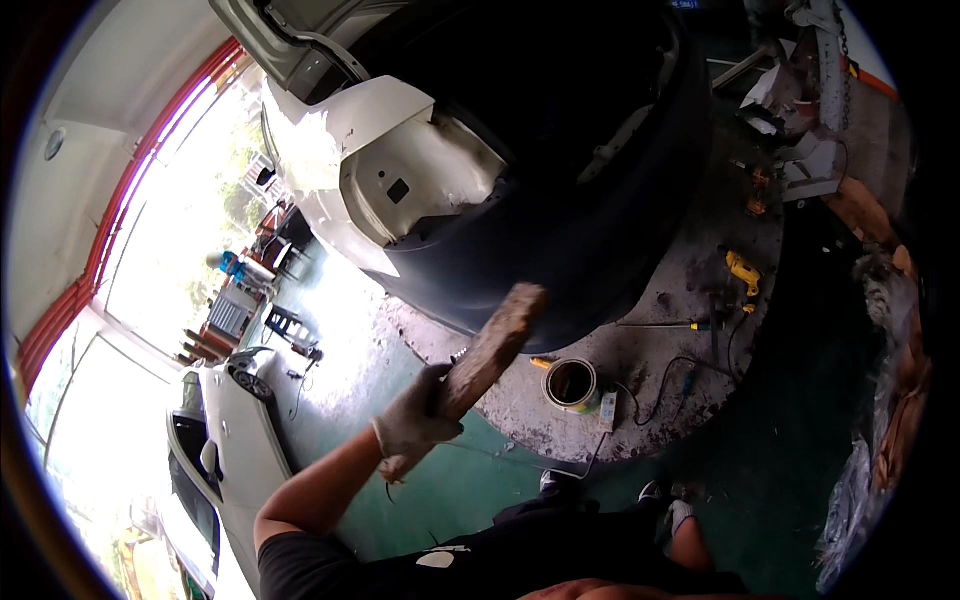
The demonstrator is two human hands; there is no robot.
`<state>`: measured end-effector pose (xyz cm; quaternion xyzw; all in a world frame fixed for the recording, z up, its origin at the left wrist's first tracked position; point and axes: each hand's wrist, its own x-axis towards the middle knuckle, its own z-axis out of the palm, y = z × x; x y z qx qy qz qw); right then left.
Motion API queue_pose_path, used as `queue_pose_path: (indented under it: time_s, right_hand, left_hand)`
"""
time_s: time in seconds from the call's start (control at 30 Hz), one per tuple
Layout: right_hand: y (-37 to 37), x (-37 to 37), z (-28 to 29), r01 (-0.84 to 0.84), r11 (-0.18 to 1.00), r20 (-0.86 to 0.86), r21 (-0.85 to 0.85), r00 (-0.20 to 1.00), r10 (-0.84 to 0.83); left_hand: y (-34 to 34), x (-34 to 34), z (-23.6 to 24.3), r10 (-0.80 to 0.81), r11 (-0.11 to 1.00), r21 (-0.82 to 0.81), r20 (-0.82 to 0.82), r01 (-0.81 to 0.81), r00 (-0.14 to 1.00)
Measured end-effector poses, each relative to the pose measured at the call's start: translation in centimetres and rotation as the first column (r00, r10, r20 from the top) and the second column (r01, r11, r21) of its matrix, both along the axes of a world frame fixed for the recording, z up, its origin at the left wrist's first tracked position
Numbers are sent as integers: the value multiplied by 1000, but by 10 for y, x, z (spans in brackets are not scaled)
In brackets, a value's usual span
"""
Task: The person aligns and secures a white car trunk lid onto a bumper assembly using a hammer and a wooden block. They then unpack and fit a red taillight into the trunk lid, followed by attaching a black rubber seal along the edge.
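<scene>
Rough brown wood-like slab (500, 342) is slanting across the frame's centre; an open, pale-rimmed round can (576, 408) is standing lower centre-right. Pale-gloved left hand (412, 418) is gripping the slab's lower half; pale-gloved right hand (682, 514) is hanging lower right, its grasp impossible to tell.

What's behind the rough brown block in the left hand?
The block overlaps the dark bumper at its upper end and the pale round platform along its middle. Anything directly behind it or the gloved left hand is covered.
</scene>
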<state>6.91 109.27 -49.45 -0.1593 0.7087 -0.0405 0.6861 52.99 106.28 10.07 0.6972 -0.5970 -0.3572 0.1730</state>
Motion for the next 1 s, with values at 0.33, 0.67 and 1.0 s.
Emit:
queue_pose_path:
  time_s: [0.33,0.67,1.0]
  right_hand:
    - [86,86,-4,431,897,-91,-93,894,-439]
    - [152,178,-23,794,471,23,-384,518,-855]
    - [61,167,110,971,238,176,-1,234,-956]
  left_hand:
    - [-45,117,46,-396,913,55,365,405,843]
    - [-147,142,169,-467,884,-20,-4,467,884]
    - [-170,131,263,-320,947,-11,43,321,946]
